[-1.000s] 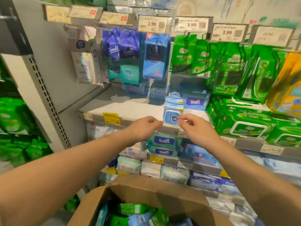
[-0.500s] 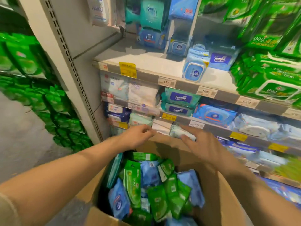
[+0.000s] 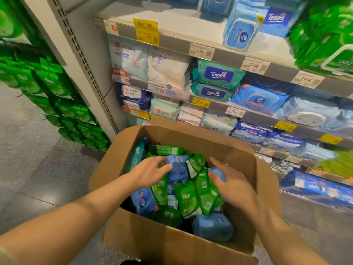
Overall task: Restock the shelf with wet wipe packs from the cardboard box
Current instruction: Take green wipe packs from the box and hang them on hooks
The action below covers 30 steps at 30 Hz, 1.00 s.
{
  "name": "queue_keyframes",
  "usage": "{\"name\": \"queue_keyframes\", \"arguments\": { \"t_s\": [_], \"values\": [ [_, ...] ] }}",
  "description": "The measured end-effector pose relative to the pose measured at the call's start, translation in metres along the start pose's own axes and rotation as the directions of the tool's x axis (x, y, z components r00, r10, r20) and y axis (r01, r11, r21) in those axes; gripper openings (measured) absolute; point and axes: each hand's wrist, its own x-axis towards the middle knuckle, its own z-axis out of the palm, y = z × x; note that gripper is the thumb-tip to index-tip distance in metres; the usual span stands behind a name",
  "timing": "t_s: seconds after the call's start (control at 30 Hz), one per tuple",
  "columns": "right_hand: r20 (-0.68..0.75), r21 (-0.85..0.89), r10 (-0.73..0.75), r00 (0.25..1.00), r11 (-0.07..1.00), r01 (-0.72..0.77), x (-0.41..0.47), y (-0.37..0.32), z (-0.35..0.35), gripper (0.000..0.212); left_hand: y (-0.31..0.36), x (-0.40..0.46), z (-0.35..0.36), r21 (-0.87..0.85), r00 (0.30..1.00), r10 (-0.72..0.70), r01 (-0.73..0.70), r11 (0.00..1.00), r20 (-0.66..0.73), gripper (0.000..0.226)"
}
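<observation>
Shelf (image 3: 225, 54) far, stocked. Cardboard box (image 3: 172, 243) near, open, full of wet wipe packs (image 3: 188, 199). Left hand (image 3: 148, 174) over the packs, grip loosely curled, fingertips touching a blue pack (image 3: 178, 169). Right hand (image 3: 232, 181) grip holds another blue pack (image 3: 217, 174).

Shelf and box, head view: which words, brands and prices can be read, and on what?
"Tempo": two teal packs, dark blue pack.
"5.99": white top-shelf tag.
"19.90": two white tags.
"15.90": yellow tag.
"18.90": white tag.
"WET WIPES": white pack.
Packs in the cardboard box: print unreadable.
</observation>
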Motion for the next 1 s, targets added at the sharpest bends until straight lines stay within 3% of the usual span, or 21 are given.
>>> {"name": "queue_keyframes", "arguments": {
  "t_s": [0.2, 0.47, 0.8, 1.0],
  "values": [
    [0.078, 0.058, 0.136, 0.988, 0.988, -0.141, -0.012, 0.038, 0.039, 0.054, -0.004, -0.001, 0.045, 0.059, 0.998, 0.013, -0.016, 0.998, 0.063, 0.058],
    [0.120, 0.140, 0.175, 0.977, 0.971, -0.191, -0.016, 0.087, 0.086, 0.051, 0.001, 0.019, 0.100, -0.082, 0.994, -0.088, 0.093, 0.992, 0.073, 0.045],
    [0.150, 0.247, 0.239, 0.959, 0.930, -0.270, 0.012, 0.130, 0.147, 0.048, 0.002, 0.055, 0.162, -0.079, 0.961, -0.269, 0.273, 0.959, 0.062, 0.060],
    [0.191, 0.276, 0.267, 0.945, 0.909, -0.313, 0.028, 0.139, 0.174, 0.056, -0.003, 0.067, 0.170, -0.003, 0.955, -0.288, 0.289, 0.957, 0.074, 0.060]
  ]
}}
